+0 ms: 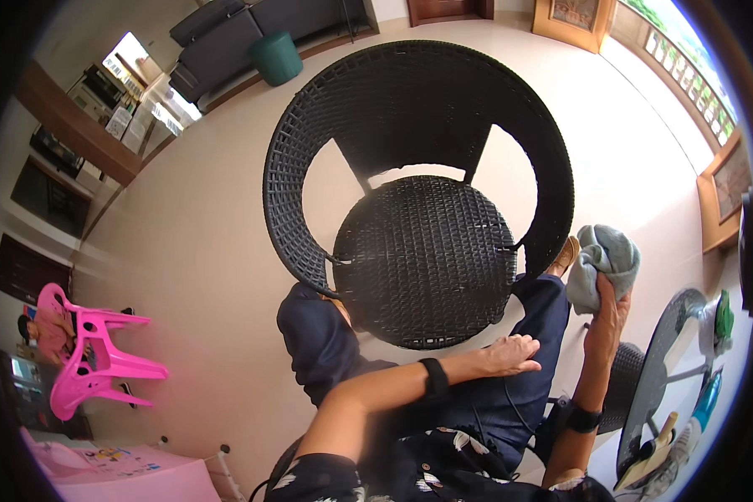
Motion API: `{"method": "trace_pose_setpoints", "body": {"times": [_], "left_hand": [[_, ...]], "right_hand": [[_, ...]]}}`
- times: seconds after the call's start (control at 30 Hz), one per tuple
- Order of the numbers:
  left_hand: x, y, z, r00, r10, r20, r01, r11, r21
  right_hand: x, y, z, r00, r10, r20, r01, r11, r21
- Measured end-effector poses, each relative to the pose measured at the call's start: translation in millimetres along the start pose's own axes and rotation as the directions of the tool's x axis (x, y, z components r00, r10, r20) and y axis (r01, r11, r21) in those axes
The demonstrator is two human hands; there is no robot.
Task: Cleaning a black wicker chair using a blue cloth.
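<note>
In front of me stands a black woven wicker chair, its round seat [425, 259] between my knees and its curved backrest [418, 100] on the far side. A crumpled grey-green cloth [607, 259] is bunched in my right hand [611, 305], raised beside the chair's right rim with the fingers closed around it. My left hand [509, 356] reaches across my lap and rests over my right thigh, near the seat's front edge. Its fingers are loosely bent, slightly apart, and hold nothing. Both forearms wear a black band.
A round dark table [669, 368] with a green item [723, 322] and a blue bottle [709, 400] stands at right. Pink plastic chairs [100, 360] are at left, near a seated person [54, 326]. A dark sofa [226, 63] and green stool [277, 58] are at the back.
</note>
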State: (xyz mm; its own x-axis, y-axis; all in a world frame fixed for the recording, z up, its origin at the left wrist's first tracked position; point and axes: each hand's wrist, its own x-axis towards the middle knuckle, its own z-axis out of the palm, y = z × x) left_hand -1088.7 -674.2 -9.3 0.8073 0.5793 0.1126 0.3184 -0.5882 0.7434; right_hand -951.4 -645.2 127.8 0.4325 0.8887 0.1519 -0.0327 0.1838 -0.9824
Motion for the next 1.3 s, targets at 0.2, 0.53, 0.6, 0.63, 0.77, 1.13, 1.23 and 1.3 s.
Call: {"method": "trace_pose_setpoints", "body": {"times": [0.2, 0.53, 0.6, 0.63, 0.77, 1.13, 1.23, 1.3], "left_hand": [[25.4, 0.2, 16.9, 0.948, -0.318, 0.003, 0.318, 0.948, -0.029], [26.7, -2.0, 13.9, 0.981, -0.187, -0.047, 0.183, 0.98, -0.079], [19.4, 6.4, 7.4, 0.995, -0.083, -0.051, 0.077, 0.991, -0.106], [16.8, 11.6, 4.7, 0.999, -0.034, -0.031, 0.028, 0.987, -0.159], [-15.8, 41.2, -5.6, 0.926, 0.36, 0.116, -0.276, 0.853, -0.442], [-127.6, -49.9, -169.0, 0.672, -0.137, -0.728, 0.344, 0.928, 0.143], [-182.9, -76.1, -233.3, 0.423, -0.056, -0.904, 0.676, 0.684, 0.274], [-222.5, -98.3, -250.2, 0.255, 0.048, -0.966, 0.849, 0.466, 0.248]], "right_hand": [[-12.9, -1.9, -0.1, 1.0, 0.028, -0.006, -0.028, 0.999, -0.04], [-9.1, -13.6, 53.9, 0.968, 0.087, 0.234, -0.106, 0.992, 0.07], [-5.8, -17.7, 59.9, 0.953, 0.09, 0.29, -0.091, 0.996, -0.009], [-4.2, -20.5, 62.3, 0.949, 0.081, 0.304, -0.075, 0.997, -0.032], [5.6, -42.1, 70.3, 0.939, 0.07, 0.337, -0.021, 0.989, -0.148], [100.4, -65.9, 84.5, 0.909, -0.132, 0.395, 0.292, 0.877, -0.382], [145.9, -65.8, 95.8, 0.909, -0.167, 0.381, 0.336, 0.834, -0.438], [182.9, -49.5, 110.8, 0.923, -0.138, 0.359, 0.294, 0.855, -0.427]]}}
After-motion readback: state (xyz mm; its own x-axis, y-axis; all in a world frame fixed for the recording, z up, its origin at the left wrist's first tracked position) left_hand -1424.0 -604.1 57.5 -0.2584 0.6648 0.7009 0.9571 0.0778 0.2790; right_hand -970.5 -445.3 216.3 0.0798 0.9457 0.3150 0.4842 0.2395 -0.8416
